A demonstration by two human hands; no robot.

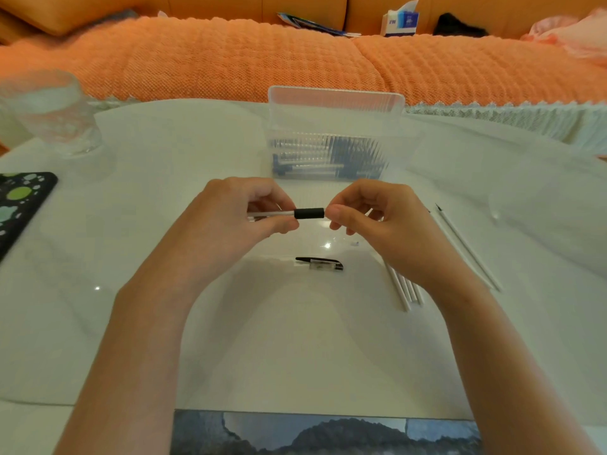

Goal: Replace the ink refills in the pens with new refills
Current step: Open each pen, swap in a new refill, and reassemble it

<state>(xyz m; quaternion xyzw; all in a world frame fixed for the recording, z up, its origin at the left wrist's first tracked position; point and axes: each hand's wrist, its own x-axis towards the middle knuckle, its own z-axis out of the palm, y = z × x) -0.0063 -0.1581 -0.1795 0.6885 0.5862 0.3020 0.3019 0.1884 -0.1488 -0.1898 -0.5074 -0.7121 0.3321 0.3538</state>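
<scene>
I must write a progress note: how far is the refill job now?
Done: the cap lies off on the table. In hand: the left hand holds the pen by its white barrel, the right hand pinches its black grip end. Left: pens wait in the clear box; loose refills lie at right, old or new unclear.

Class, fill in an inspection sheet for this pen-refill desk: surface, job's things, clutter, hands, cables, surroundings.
Surface: table, white and glossy.
Job's things: pen held above the table; pen cap lying below it; refills beside the right wrist; clear box holding pens, behind the hands.
Clutter: glass far left; patterned dark case at the left edge.
Hands: left hand and right hand each pinch one end of the pen.
Cables: nothing seen.
Surroundings: orange sofa behind, tissue box on it.
</scene>
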